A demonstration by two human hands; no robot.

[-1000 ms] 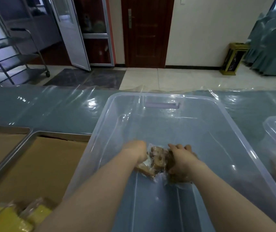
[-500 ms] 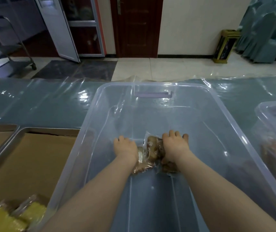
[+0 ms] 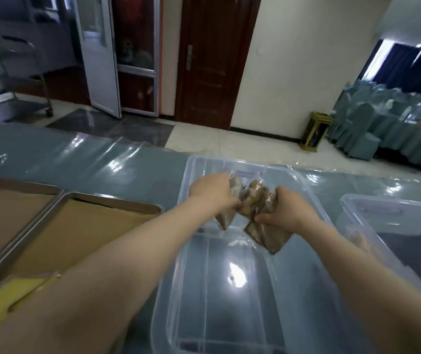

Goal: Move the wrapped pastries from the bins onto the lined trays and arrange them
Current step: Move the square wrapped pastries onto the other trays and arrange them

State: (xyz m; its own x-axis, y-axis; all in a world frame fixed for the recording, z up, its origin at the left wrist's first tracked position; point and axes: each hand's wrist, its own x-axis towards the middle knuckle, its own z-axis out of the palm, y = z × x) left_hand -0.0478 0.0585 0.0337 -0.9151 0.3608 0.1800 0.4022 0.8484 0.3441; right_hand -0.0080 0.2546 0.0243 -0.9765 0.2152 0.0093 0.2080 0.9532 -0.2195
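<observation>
Currently, the long table, covered in shiny clear film, is carrying everything. A clear bin is sitting at the table's near edge, directly in front of the person; its floor is showing bare, with no packets lying on it. A second clear bin is standing just beside it toward the right edge, and something brownish is showing through its wall, too blurred to identify.

Two paper-lined trays are lying toward the left edge. The nearer tray is holding yellow wrapped pastries at its near end only, and the far-left tray is only partly in view.

Both hands are working over the middle bin's far end.
- Left hand: fingers curling round one side of a bundle of brown wrapped pastries.
- Right hand: fingers clamping the other side, one packet dangling below.

Judgement: this bin is looking emptied. Carrying, laying out and arranging are remaining, plus whatever the right bin is holding.
</observation>
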